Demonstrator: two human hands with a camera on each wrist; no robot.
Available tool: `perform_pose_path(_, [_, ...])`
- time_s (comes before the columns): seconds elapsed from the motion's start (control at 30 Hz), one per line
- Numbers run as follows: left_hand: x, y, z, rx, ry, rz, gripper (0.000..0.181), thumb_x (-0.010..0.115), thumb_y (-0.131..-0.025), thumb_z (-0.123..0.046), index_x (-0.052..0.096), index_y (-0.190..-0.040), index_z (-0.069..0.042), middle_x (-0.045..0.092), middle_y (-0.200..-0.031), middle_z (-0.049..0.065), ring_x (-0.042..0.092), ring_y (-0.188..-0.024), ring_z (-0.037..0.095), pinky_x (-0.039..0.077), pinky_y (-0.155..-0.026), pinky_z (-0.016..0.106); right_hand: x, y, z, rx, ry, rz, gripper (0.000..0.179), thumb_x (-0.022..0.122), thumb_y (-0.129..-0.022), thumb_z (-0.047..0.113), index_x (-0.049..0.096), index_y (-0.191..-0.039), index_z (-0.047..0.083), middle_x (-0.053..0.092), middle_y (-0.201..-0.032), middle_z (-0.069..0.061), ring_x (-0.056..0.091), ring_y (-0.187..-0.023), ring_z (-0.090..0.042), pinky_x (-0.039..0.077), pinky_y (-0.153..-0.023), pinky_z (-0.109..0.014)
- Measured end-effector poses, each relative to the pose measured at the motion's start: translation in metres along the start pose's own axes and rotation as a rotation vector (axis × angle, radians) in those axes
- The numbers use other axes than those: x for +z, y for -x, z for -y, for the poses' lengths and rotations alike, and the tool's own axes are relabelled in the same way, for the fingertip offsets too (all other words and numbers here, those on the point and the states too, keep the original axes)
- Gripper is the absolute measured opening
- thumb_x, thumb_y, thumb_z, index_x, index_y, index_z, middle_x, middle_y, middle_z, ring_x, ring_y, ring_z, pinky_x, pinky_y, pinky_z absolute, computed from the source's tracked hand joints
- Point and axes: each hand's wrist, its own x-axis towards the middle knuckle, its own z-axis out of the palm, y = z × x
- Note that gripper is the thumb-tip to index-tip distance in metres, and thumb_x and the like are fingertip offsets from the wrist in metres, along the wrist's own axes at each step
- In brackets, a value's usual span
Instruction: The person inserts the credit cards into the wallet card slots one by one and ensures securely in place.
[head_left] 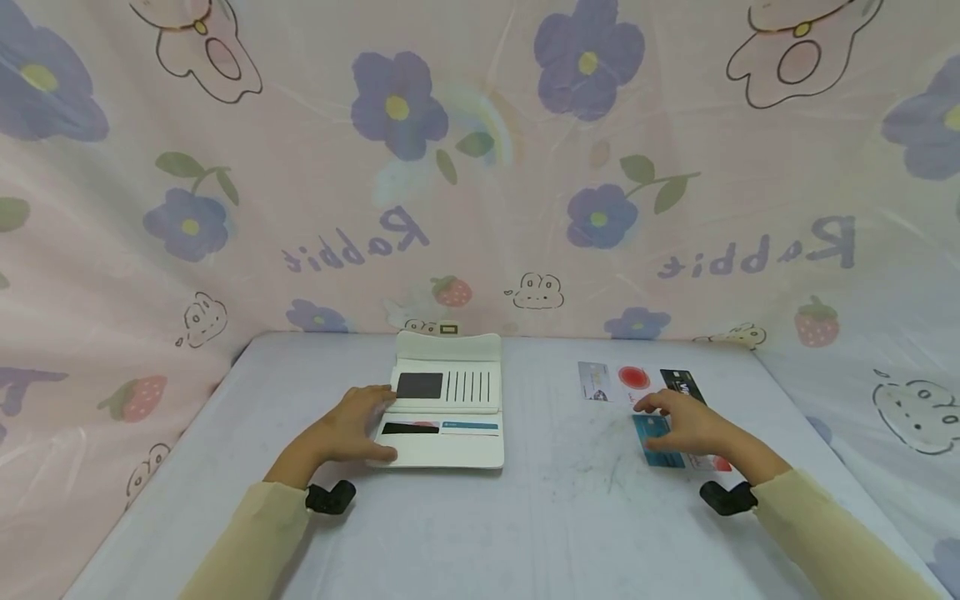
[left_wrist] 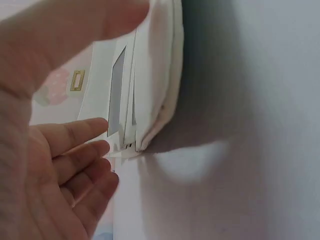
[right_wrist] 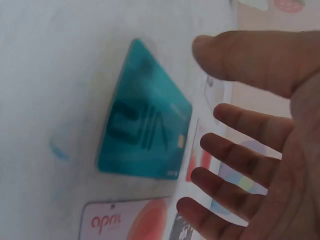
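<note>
A white wallet (head_left: 450,450) lies unfolded on the table, with a dark window and several slits in its upper part. Black and blue card edges (head_left: 469,426) show in its lower pocket. At the wallet's left side, my left hand (head_left: 347,429) rests with thumb over the near part and fingers loosely extended, as the left wrist view also shows. My right hand (head_left: 693,425) is spread above a teal card (right_wrist: 145,115), thumb and fingers apart with nothing between them. Close to that card lies a white card marked "april" (right_wrist: 110,220), partly covered by the hand in the head view.
Beyond the right hand lie a silver-grey card (head_left: 594,381), a white card with a red circle (head_left: 633,377) and a black card (head_left: 678,382). White cloth (head_left: 540,525) covers the table. A printed curtain (head_left: 495,217) hangs along the back and sides.
</note>
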Motion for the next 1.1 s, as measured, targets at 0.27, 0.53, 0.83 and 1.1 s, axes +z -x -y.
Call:
perform_pose_path(0.27, [0.007, -0.004, -0.002, 0.02, 0.025, -0.006, 0.089, 0.085, -0.064, -0.042, 0.051, -0.136, -0.002, 0.046, -0.146, 0.012, 0.036, -0.136, 0.035, 0.035, -0.11, 0.055, 0.003, -0.001, -0.004, 0.05, 0.043, 0.03, 0.063, 0.085, -0.068, 0.031, 0.061, -0.122, 0.01, 0.058, -0.12, -0.015, 0.053, -0.104, -0.031, 0.048, -0.09, -0.061])
perform_pose_path(0.53, [0.008, -0.005, -0.007, -0.018, 0.059, 0.023, 0.092, 0.086, -0.063, -0.039, 0.048, -0.139, -0.002, 0.039, -0.15, 0.013, 0.031, -0.14, 0.036, 0.034, -0.111, 0.056, 0.007, -0.002, -0.007, 0.038, 0.086, 0.03, 0.063, 0.086, -0.066, 0.029, 0.062, -0.121, 0.01, 0.053, -0.126, -0.022, 0.049, -0.107, -0.036, 0.048, -0.086, -0.063])
perform_pose_path(0.83, [0.012, -0.007, -0.003, -0.054, 0.091, 0.034, 0.094, 0.088, -0.063, -0.039, 0.046, -0.141, -0.006, 0.037, -0.152, 0.01, 0.029, -0.142, 0.035, 0.031, -0.112, 0.057, 0.011, -0.002, -0.014, 0.019, 0.099, 0.012, 0.062, 0.086, -0.064, 0.03, 0.064, -0.119, 0.01, 0.053, -0.126, -0.024, 0.049, -0.107, -0.038, 0.048, -0.085, -0.063])
perform_pose_path(1.1, [0.017, -0.008, 0.0, -0.052, 0.109, 0.014, 0.096, 0.09, -0.061, -0.039, 0.047, -0.139, -0.005, 0.037, -0.152, 0.011, 0.03, -0.14, 0.037, 0.031, -0.112, 0.058, 0.01, -0.003, -0.014, 0.028, 0.092, 0.017, 0.062, 0.086, -0.063, 0.031, 0.063, -0.117, 0.011, 0.056, -0.12, -0.017, 0.05, -0.102, -0.033, 0.05, -0.082, -0.06])
